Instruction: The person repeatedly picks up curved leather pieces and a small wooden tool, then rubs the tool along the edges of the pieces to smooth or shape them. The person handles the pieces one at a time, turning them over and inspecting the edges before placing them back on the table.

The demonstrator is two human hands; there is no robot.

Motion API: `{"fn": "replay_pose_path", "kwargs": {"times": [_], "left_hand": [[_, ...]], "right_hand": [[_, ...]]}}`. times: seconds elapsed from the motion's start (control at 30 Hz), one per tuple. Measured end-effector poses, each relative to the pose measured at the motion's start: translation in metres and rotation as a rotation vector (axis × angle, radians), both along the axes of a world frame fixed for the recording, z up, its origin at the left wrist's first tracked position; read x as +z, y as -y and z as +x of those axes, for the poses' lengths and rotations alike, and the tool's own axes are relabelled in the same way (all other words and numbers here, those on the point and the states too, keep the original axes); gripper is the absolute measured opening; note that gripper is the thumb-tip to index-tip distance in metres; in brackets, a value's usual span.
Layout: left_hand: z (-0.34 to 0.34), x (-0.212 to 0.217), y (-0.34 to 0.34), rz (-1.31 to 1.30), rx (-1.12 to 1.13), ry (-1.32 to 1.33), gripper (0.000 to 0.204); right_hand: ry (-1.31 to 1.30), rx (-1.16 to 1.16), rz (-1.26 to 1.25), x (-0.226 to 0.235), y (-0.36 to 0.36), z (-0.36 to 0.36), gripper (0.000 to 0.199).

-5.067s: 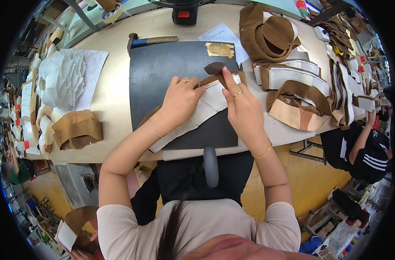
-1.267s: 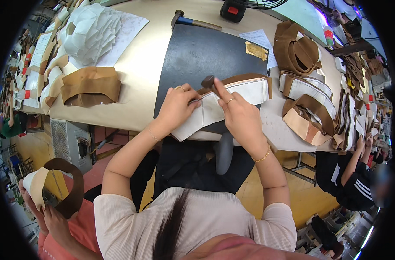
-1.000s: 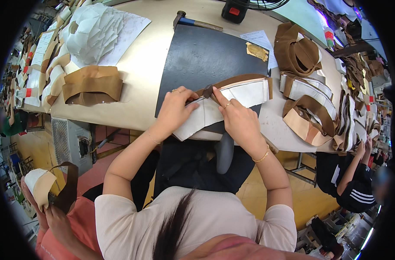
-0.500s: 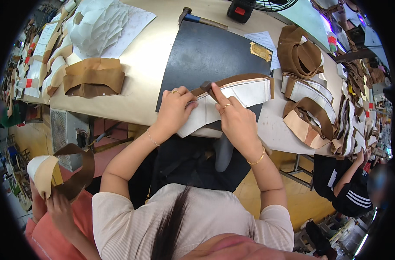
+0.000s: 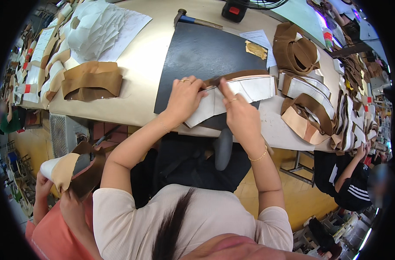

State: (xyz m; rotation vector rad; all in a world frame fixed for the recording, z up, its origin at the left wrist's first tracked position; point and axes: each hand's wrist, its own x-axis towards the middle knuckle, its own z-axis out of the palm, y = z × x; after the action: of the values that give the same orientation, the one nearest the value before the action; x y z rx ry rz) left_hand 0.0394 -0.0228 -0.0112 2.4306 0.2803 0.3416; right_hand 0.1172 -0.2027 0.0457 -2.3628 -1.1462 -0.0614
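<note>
White-faced strip (image 5: 256,89): while both hands stay on its far edge, it has slid right and slightly farther across the dark mat (image 5: 197,54); right end now sticks out more past the mat's right edge.
Left hand (image 5: 183,99): moved along with strip; thumb and index fingers pinching far brown edge, exact contact partly hidden.
Right hand (image 5: 243,117): fingers wrapped on dark-headed tool (image 5: 214,81), index laid forward along it; shifted right too.
Dark-headed tool: sharp half a second ago, smeared now, so probably moving; just right of left fingertips; contact with strip can't tell.
Meaning: looks like repositioning at roughly the same part of strip, work mid-course; mat still backs that part.
Blue-handled hammer (image 5: 193,20): unchanged, at mat's far edge on table (image 5: 137,56).
Co-worker's hands (image 5: 72,203): near left, brown-and-tan piece (image 5: 67,172) turned since.
</note>
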Motion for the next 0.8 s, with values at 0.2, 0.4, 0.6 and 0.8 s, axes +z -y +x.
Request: {"fn": "replay_pose_path", "kwargs": {"times": [0.2, 0.4, 0.6, 0.8], "left_hand": [[-0.016, 0.006, -0.003, 0.105, 0.026, -0.042, 0.02], [-0.025, 0.004, 0.009, 0.364, 0.012, 0.08, 0.015], [-0.031, 0.012, -0.01, -0.081, 0.02, -0.132, 0.014], [-0.038, 0.013, 0.002, 0.186, -0.022, -0.011, 0.019]], "right_hand": [[-0.04, 0.065, -0.224, -0.003, 0.005, 0.011, 0.055], [-0.049, 0.079, -0.041, 0.003, -0.001, -0.007, 0.054], [-0.078, 0.15, -0.201, 0.008, -0.002, 0.006, 0.054], [-0.086, 0.136, -0.061, -0.006, -0.004, -0.006, 0.052]]}}
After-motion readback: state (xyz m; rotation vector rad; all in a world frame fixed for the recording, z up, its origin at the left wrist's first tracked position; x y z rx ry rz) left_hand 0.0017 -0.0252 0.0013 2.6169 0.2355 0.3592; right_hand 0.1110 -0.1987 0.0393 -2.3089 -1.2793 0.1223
